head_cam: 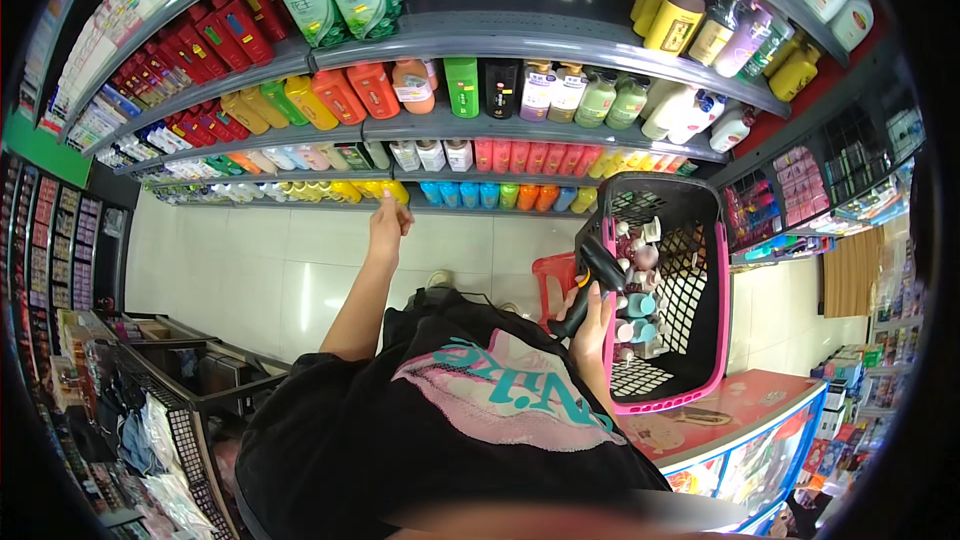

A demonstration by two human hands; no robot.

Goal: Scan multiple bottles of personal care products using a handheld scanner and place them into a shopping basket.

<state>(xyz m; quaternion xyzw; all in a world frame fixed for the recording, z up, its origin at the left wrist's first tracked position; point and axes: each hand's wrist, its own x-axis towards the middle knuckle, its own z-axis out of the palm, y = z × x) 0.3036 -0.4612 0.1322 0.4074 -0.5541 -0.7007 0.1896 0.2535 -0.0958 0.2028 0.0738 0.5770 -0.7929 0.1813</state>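
My left hand [388, 221] reaches forward over the tiled floor, index finger stretched out and the other fingers loosely bent. It holds nothing. In this view its fingertip overlaps the yellow bottles [367, 189] on the lowest shelf; I cannot tell whether it touches them. My right hand [592, 319] is wrapped around the grip of a black handheld barcode scanner [600, 266]. Just right of that hand stands a black mesh shopping basket with a pink rim [721, 300]. Several pump bottles [643, 259] and turquoise-capped bottles [640, 306] lie inside it.
Shelves of shampoo and wash bottles [367, 94] curve across the front. A red plastic stool [551, 285] is partly hidden beside the basket. A red-topped display case [720, 409] stands behind the basket, and a dark-framed rack [202, 367] at my left.
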